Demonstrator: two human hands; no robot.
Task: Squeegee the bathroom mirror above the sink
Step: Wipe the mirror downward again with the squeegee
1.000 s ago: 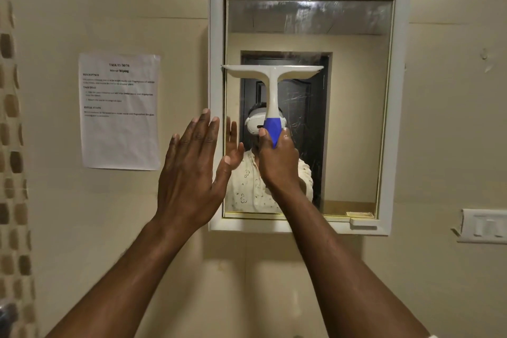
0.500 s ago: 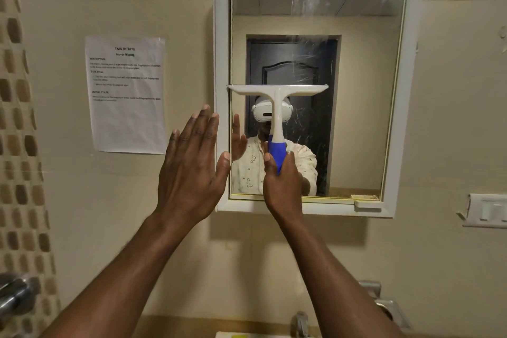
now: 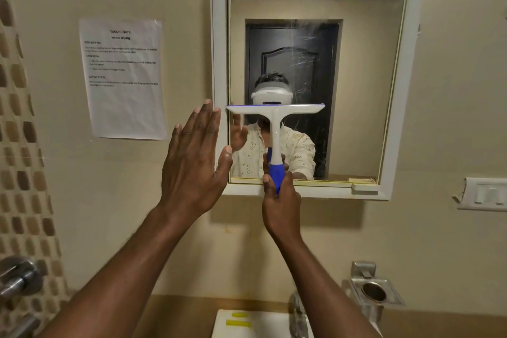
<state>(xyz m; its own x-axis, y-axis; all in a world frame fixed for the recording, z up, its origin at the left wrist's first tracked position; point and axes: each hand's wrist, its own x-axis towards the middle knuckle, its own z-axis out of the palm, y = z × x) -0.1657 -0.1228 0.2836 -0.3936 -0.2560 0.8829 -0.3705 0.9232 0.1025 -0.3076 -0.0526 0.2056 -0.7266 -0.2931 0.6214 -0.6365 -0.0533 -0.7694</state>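
A white-framed mirror (image 3: 356, 90) hangs on the beige wall, streaked in its upper and right parts. A white squeegee (image 3: 275, 111) with a blue handle lies against the lower left of the glass, blade level. My right hand (image 3: 281, 200) grips the blue handle from below, at the mirror's bottom frame. My left hand (image 3: 194, 162) is raised flat with straight fingers at the mirror's left frame edge; whether it touches the frame cannot be told.
A printed paper sheet (image 3: 123, 78) is taped to the wall left of the mirror. A white switch plate (image 3: 482, 193) sits at the right. Below are a white sink (image 3: 247, 324), a tap (image 3: 299, 315), a steel holder (image 3: 375, 292) and steel fittings (image 3: 19, 277) at left.
The squeegee and my right hand have slid down the mirror from its middle to its lower part. The view tilted down, bringing sink and tap into sight. My left hand stayed flat.
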